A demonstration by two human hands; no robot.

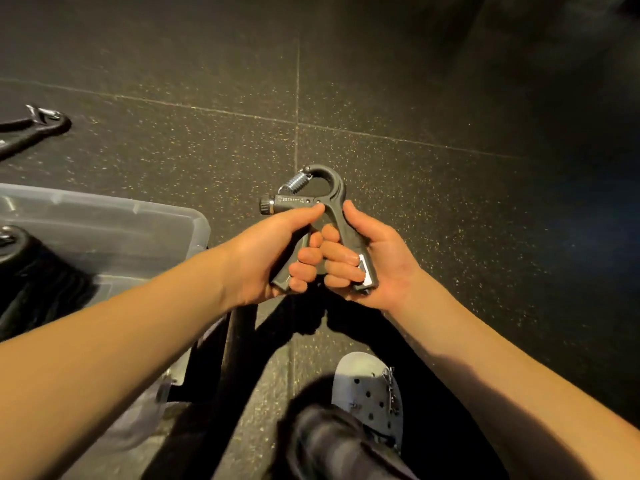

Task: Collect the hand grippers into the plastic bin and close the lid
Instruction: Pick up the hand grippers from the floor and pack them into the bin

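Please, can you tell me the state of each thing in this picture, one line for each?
hand gripper: held above the floor, handles apart, not squeezed.
left hand: grips the left handle.
right hand: grips the right handle.
plastic bin: on the floor at left; lid on or off, cannot tell.
strap with metal clip: lies on the floor.

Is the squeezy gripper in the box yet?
Out: the left hand and right hand hold the hand gripper beside the plastic bin, not inside.
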